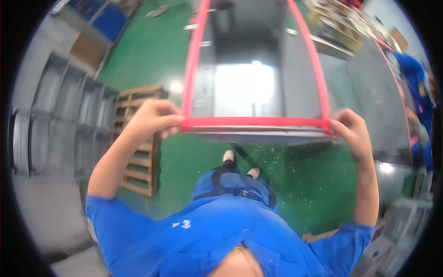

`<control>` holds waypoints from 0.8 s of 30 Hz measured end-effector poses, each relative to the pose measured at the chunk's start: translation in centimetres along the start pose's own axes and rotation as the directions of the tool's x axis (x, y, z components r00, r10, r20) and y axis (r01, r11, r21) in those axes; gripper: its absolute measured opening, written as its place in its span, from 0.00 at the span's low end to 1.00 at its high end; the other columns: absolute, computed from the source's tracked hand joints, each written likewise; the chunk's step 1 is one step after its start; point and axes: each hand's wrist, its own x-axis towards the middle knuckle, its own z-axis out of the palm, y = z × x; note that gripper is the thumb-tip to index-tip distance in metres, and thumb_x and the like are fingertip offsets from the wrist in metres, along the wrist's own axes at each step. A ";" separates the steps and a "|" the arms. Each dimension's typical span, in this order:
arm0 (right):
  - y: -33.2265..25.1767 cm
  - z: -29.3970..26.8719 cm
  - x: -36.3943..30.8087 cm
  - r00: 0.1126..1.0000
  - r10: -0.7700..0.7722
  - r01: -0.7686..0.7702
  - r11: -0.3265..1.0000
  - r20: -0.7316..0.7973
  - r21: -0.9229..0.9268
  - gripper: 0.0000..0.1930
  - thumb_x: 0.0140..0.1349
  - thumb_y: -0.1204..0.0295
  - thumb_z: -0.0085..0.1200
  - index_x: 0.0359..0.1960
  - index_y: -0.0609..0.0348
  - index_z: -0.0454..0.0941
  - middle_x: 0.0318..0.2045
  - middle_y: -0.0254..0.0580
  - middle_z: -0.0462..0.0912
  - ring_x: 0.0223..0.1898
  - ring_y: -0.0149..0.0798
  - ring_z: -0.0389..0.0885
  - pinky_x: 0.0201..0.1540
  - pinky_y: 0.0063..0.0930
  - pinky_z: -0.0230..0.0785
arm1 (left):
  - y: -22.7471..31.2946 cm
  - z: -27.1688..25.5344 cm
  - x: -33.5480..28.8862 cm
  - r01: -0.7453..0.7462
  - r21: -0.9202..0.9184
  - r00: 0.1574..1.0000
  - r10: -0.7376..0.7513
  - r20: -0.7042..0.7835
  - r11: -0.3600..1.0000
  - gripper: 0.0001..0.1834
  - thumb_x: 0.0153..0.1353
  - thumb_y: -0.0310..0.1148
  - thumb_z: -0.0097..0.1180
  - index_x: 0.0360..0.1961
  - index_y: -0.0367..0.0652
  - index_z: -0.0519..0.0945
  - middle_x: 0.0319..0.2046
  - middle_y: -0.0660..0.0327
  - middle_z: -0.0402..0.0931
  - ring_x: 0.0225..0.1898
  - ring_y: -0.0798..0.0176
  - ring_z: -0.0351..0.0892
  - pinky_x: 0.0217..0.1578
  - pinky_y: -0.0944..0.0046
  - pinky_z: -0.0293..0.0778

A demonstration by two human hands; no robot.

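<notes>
A large grey metal box [302, 83] with an open top stands in front of me, its rim edged in red strips. Along its near edge runs a red strip [254, 122], straight from corner to corner. At the near left corner my left hand [157, 117] is closed, thumb and fingers pinching the end of this strip. My right hand [350, 128] pinches at the near right corner in the same way. Both arms reach forward, spread wide. Bright light reflects off the bottom inside the box.
A wooden pallet [148, 173] lies on the green floor [177, 180] at left, beside stacked grey metal frames [69, 99]. To the right are another grey metal box [380, 87] with red edging and a co-worker in blue [410, 69]. A cluttered bench [334, 25] stands at the far right.
</notes>
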 end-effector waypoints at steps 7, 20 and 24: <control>-0.1 -0.3 -0.5 0.984 0.177 -0.175 0.983 -0.022 0.053 0.06 0.53 0.73 0.55 0.28 0.64 0.74 0.23 0.34 0.76 0.24 0.25 0.73 0.25 0.16 0.65 | -0.6 0.6 0.6 0.015 -0.101 0.999 -0.018 -0.031 0.995 0.09 0.51 0.27 0.60 0.29 0.31 0.76 0.19 0.59 0.75 0.18 0.72 0.73 0.15 0.77 0.66; -1.3 -2.3 0.5 0.959 0.245 -0.195 0.934 0.140 -0.298 0.10 0.49 0.70 0.54 0.29 0.65 0.78 0.28 0.43 0.79 0.35 0.34 0.76 0.41 0.26 0.66 | -0.5 0.7 0.8 0.063 -0.115 0.998 -0.060 0.025 0.991 0.09 0.50 0.29 0.61 0.27 0.34 0.76 0.19 0.64 0.72 0.17 0.77 0.66 0.14 0.79 0.57; -0.6 -2.6 1.0 0.960 0.205 -0.138 0.938 0.188 -0.318 0.09 0.50 0.70 0.53 0.27 0.65 0.77 0.27 0.40 0.79 0.34 0.32 0.75 0.42 0.24 0.65 | -0.4 0.6 0.7 0.079 -0.121 0.997 -0.076 0.032 0.989 0.08 0.50 0.28 0.61 0.26 0.35 0.76 0.19 0.64 0.72 0.17 0.78 0.66 0.13 0.80 0.56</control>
